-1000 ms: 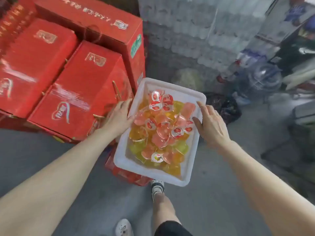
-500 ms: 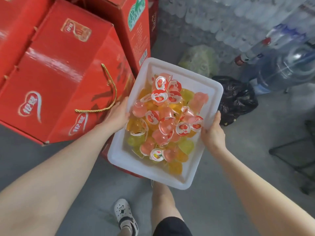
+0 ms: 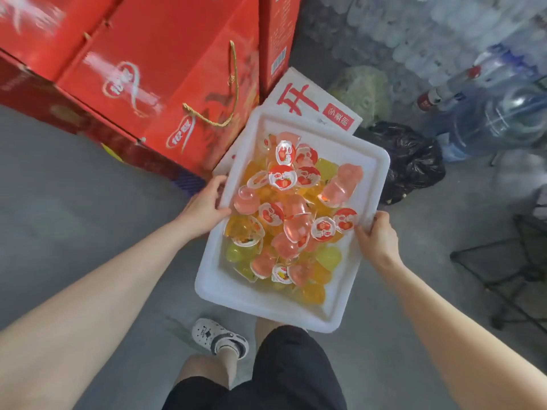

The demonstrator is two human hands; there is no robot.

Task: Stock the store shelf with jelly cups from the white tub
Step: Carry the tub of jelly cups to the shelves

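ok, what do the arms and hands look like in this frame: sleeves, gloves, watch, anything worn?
Both arms are bare to the frame edge: no sleeves in view. Left hand and right hand are bare too, with no gloves, and no rings, watch or wristband visible. Further down, the person wears black shorts and a white clog-style shoe with dark markings.

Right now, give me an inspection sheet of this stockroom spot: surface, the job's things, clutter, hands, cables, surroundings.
Surface: grey concrete floor; no shelf in view.
Job's things: white tub held level, heaped with pink, orange and yellow-green jelly cups.
Clutter: black bag; pale green bag; white carton with red print below the tub's far edge.
Hands: left hand has a grip on the tub's left rim; right hand grips the right rim.
Cables: nothing seen.
Surroundings: stacked red gift boxes; large water jugs; wrapped bottle packs; black wire frame.
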